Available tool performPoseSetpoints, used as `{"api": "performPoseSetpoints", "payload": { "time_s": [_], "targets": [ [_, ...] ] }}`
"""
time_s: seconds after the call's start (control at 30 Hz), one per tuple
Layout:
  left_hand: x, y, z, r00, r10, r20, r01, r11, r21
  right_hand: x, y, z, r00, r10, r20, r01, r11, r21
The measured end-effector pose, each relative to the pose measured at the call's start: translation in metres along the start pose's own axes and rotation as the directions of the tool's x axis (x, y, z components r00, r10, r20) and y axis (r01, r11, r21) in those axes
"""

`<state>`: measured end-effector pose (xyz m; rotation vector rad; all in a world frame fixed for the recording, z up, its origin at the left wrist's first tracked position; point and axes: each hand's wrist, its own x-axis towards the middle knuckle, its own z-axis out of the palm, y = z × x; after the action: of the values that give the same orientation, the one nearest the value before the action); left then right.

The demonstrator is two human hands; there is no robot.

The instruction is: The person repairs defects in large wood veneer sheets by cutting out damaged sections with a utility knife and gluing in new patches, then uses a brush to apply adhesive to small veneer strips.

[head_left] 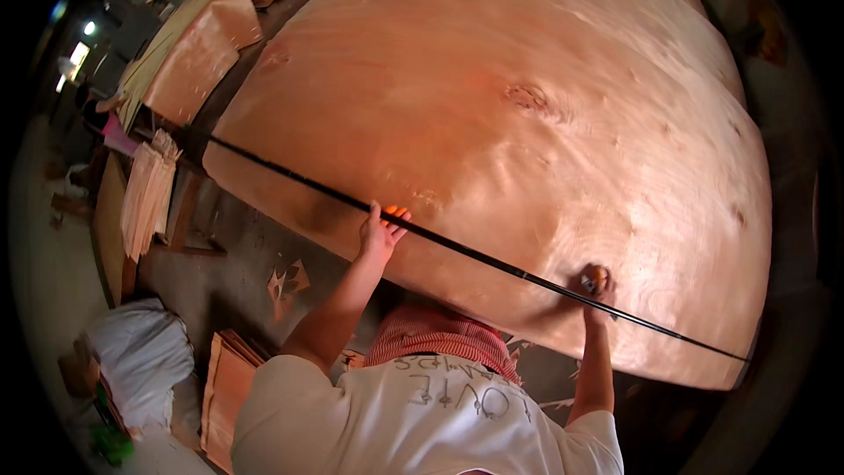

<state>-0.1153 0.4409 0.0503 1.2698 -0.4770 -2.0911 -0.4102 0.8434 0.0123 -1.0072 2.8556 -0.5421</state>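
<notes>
A long thin black rod [475, 254] lies slantwise across a broad reddish-tan sheet of wood veneer [422, 88], near the sheet's close edge. My left hand [380, 233] is closed round the rod left of its middle, with bright orange coverings on the fingertips. Farther right, my right hand [601, 287] is closed at the rod with its fingers curled. Orange shows on those fingers too, beside a small grey-white patch I cannot identify. The hand's shadow falls on the veneer to its left. A dark knot mark [527, 98] shows in the sheet.
At the left stand a stack of veneer strips [149, 189] and more veneer sheets [198, 53]. A person in pink [119, 134] is beyond the strips. A pale cloth bundle [143, 361] and upright veneer pieces [227, 396] are lower left. Veneer scraps [286, 286] lie on the floor.
</notes>
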Motion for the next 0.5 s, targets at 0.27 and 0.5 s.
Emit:
{"api": "performPoseSetpoints", "payload": {
  "time_s": [0.27,0.5],
  "targets": [
    [0.029,0.009,0.047,1.0,-0.015,-0.016,0.014,0.999,-0.032,0.002,0.047,0.011,0.986,0.083,-0.142,-0.126,0.936,-0.329],
    [0.051,-0.004,0.027,0.991,-0.089,-0.098,0.09,0.996,0.006,-0.101,0.096,-0.01,0.841,0.54,-0.03,-0.508,0.77,-0.387]
  ]
}}
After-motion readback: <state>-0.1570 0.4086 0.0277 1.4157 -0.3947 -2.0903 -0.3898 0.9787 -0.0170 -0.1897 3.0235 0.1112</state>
